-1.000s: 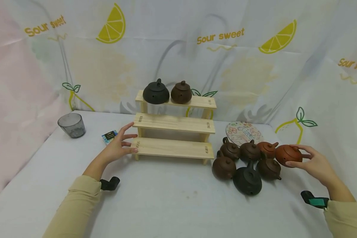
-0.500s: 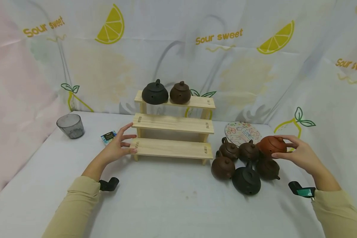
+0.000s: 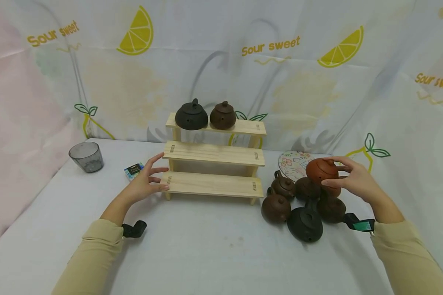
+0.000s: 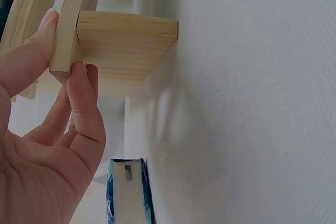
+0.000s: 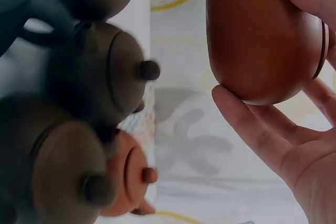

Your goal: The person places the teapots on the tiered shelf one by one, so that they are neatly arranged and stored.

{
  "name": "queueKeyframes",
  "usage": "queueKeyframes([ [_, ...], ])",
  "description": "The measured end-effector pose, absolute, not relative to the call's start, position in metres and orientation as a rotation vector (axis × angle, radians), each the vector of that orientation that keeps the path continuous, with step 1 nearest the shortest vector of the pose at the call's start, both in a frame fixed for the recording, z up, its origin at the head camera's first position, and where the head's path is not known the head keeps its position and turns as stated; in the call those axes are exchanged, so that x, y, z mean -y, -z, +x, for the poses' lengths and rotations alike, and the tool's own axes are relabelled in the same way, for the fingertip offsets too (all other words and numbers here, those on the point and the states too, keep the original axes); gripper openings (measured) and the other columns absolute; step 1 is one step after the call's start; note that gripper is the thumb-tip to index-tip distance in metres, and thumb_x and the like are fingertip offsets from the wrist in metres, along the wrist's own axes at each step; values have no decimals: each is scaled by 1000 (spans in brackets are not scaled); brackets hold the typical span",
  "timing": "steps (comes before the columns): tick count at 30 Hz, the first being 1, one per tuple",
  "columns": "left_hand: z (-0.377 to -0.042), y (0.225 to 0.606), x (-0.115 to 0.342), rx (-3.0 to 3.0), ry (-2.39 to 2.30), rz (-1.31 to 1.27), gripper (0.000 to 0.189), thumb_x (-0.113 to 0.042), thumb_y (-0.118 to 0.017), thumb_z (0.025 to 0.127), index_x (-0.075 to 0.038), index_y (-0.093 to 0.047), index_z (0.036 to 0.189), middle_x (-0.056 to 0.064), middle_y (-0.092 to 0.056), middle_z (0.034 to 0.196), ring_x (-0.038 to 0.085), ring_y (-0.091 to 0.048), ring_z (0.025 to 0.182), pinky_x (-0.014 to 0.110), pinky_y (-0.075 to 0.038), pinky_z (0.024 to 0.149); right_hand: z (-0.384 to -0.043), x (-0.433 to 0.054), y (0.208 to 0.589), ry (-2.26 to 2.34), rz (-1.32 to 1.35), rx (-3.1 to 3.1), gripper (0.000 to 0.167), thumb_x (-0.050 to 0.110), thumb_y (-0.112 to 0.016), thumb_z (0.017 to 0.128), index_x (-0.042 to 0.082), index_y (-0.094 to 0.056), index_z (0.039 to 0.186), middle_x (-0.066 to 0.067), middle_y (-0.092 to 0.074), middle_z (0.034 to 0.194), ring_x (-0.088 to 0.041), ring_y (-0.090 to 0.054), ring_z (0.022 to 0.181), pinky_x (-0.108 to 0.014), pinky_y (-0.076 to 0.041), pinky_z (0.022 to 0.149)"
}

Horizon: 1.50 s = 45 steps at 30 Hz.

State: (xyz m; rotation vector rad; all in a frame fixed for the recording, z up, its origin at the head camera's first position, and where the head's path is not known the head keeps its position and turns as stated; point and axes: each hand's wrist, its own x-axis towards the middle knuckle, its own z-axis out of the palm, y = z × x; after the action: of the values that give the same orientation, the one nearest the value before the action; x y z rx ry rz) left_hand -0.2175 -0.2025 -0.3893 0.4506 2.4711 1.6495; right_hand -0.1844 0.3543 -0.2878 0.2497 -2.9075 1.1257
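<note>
Though round, flat-bottomed reddish-brown teapot (image 5: 257, 40)

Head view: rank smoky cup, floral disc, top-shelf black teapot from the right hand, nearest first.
1. Floral disc: left of the right hand.
2. Black teapot: left end of the top shelf.
3. Smoky cup: far left of the table.

The white backdrop cloth (image 3: 218, 24) carries the words "Sour sweet" in orange-yellow print three times: at the upper left, right of centre, and at the far right, where the frame edge cuts off the end of the second word. The small blue packet (image 3: 129, 173) on the table (image 3: 206, 254) bears a dark label (image 3: 134, 169) whose pale lettering is too small to read.
</note>
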Motion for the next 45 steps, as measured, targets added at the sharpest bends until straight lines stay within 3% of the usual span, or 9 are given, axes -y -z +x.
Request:
queueKeyframes([
  [5,-218,390,203,-2472,-1647,455,100,0,-72,79,-28,-7,150,30,-37,137,41,-55,99,39,-49,76,-192,-343,284,-1177,312,2887,67,21,-76,80,4,-43,135,-19,-40,131,-42,-43,114,-28,-47,68],
  [16,-218,390,204,-2464,-1654,450,100,1,-72,79,-29,-7,150,30,-36,137,41,-54,99,37,-49,75,-205,-315,273,-1226,408,2863,67,23,-78,77,9,-46,134,-17,-45,129,-40,-44,115,-32,-47,63],
  [24,-218,391,203,-2462,-1668,455,99,1,-72,79,-28,-8,150,30,-37,137,40,-54,98,36,-49,75,-219,-290,268,-1210,490,2853,67,25,-79,76,12,-48,134,-8,-43,134,-33,-46,117,-41,-45,80],
  [27,-218,391,204,-2460,-1667,452,99,1,-72,79,-29,-8,150,30,-37,137,39,-54,98,36,-49,75,-224,-281,267,-1243,551,2830,66,21,-79,76,11,-48,134,-8,-43,133,-33,-46,116,-38,-46,83],
  [35,-218,391,204,-2462,-1668,447,100,1,-72,79,-29,-8,149,30,-36,137,39,-54,98,35,-49,74,-242,-259,263,-1273,605,2822,66,18,-80,75,10,-49,133,-12,-44,134,-36,-44,119,-46,-46,81],
  [45,-218,392,204,-2461,-1671,465,99,2,-72,79,-28,-9,150,30,-37,137,39,-55,97,35,-49,74,-263,-240,251,-1354,694,2766,63,8,-78,75,7,-50,132,-11,-46,131,-33,-46,116,-41,-48,78],
])
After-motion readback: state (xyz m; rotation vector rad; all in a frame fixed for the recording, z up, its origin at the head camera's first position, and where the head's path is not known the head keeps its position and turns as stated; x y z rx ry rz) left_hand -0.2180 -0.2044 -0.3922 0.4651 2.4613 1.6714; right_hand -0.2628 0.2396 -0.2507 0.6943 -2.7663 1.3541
